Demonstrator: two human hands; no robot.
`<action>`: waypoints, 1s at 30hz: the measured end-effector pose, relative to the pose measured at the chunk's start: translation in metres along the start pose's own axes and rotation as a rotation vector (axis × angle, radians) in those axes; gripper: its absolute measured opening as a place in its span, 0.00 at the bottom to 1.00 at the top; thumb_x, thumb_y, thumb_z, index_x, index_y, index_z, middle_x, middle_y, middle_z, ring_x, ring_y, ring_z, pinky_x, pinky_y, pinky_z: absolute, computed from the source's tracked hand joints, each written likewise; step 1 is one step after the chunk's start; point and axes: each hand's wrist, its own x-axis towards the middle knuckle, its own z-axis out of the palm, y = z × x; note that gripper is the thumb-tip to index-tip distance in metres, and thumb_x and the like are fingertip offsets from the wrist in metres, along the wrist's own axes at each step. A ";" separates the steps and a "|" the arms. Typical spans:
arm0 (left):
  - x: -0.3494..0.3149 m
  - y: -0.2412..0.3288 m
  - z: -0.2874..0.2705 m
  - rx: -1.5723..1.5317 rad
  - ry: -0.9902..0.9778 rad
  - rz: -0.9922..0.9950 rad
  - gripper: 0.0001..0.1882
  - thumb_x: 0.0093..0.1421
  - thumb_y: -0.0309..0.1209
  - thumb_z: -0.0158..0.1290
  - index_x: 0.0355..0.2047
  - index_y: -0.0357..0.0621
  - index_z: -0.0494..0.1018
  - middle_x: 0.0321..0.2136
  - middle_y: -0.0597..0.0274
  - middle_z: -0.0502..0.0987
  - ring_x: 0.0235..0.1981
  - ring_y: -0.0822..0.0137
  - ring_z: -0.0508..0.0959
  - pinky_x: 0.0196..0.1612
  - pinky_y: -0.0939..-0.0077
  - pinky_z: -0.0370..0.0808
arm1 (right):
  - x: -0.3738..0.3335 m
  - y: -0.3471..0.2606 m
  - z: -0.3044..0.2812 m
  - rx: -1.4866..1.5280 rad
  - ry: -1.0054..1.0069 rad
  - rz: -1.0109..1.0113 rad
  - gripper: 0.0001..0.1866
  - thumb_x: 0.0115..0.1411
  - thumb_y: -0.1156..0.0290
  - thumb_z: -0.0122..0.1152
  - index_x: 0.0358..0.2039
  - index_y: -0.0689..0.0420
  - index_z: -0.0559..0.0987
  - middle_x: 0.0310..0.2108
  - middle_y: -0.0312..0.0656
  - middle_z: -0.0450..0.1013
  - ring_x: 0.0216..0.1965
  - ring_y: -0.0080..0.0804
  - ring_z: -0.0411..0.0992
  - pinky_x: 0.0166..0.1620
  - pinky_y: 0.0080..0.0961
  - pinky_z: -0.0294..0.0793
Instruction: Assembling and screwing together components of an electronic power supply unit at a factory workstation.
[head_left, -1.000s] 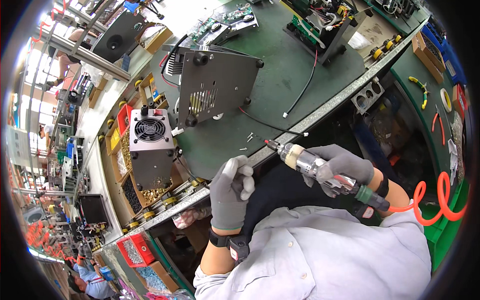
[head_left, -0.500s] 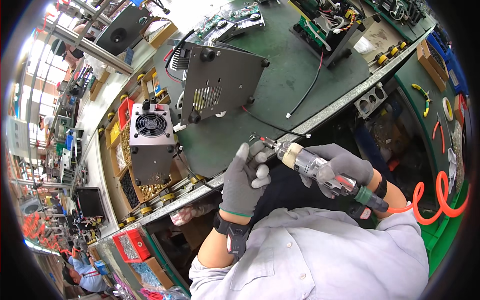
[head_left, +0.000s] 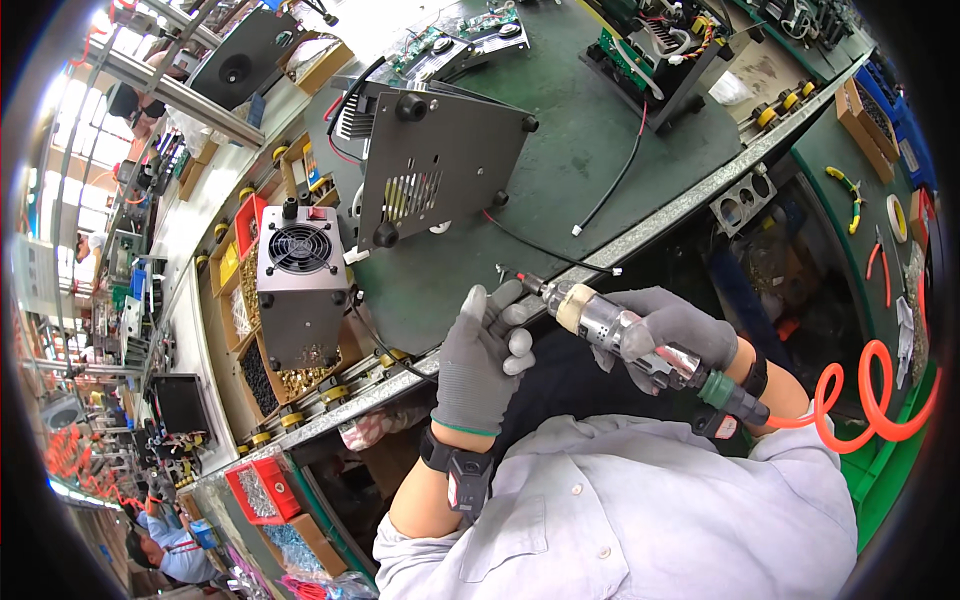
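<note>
My right hand (head_left: 680,330), in a grey glove, is wrapped round a silver air screwdriver (head_left: 605,322) with a tan band near its front. Its bit points left, and a small metal piece, perhaps a screw, shows by the tip. My left hand (head_left: 480,365), gloved too, is held just below the bit with its fingers curled; whatever lies in them is hidden. Beyond the hands, a grey metal panel (head_left: 440,160) with slots and black rubber feet stands tilted on the green bench mat. Left of it is a metal box with a black fan (head_left: 301,248).
An orange coiled hose (head_left: 870,410) runs from the screwdriver to the right. Open circuit units (head_left: 665,50) stand at the far side. Parts bins (head_left: 258,375) line the left, with a red bin (head_left: 262,490) lower down. Pliers (head_left: 850,200) lie at right. Loose black cables (head_left: 615,185) cross the mat.
Both hands have shifted slightly left, with the screwdriver still in my right hand. The hose coil has swung a little. The panel and fan box stay in place on the bench.
</note>
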 end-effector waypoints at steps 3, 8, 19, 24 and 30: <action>0.010 0.004 -0.002 -0.058 -0.058 0.015 0.25 0.74 0.48 0.42 0.52 0.36 0.72 0.32 0.65 0.73 0.22 0.75 0.68 0.18 0.85 0.63 | -0.003 -0.002 0.004 0.018 -0.008 0.006 0.38 0.44 0.67 0.67 0.55 0.71 0.68 0.33 0.50 0.75 0.18 0.30 0.75 0.19 0.22 0.78; 0.026 0.005 -0.001 -0.188 -0.261 0.077 0.20 0.74 0.42 0.43 0.49 0.37 0.72 0.25 0.69 0.73 0.19 0.77 0.66 0.16 0.85 0.63 | -0.012 -0.006 0.007 0.005 -0.050 0.018 0.39 0.44 0.71 0.63 0.58 0.71 0.66 0.33 0.48 0.75 0.16 0.28 0.74 0.19 0.23 0.78; 0.015 -0.003 0.046 0.165 0.029 0.414 0.17 0.73 0.40 0.47 0.44 0.37 0.74 0.23 0.69 0.74 0.20 0.78 0.69 0.21 0.84 0.64 | -0.029 0.000 0.010 -0.113 0.052 -0.113 0.43 0.41 0.68 0.70 0.60 0.66 0.68 0.39 0.43 0.73 0.35 0.23 0.74 0.29 0.20 0.79; 0.018 0.009 0.064 0.777 0.110 0.503 0.20 0.71 0.42 0.48 0.43 0.35 0.77 0.26 0.63 0.77 0.21 0.77 0.71 0.24 0.83 0.64 | -0.035 -0.013 0.000 -0.149 0.083 -0.268 0.39 0.41 0.68 0.67 0.56 0.67 0.71 0.35 0.41 0.73 0.31 0.22 0.73 0.33 0.19 0.75; 0.013 0.060 0.079 1.523 0.623 2.089 0.22 0.61 0.39 0.63 0.51 0.40 0.77 0.43 0.61 0.79 0.33 0.71 0.76 0.35 0.77 0.74 | -0.008 -0.040 -0.032 -0.103 0.153 -0.384 0.32 0.45 0.69 0.64 0.52 0.68 0.71 0.31 0.40 0.73 0.19 0.24 0.73 0.21 0.21 0.76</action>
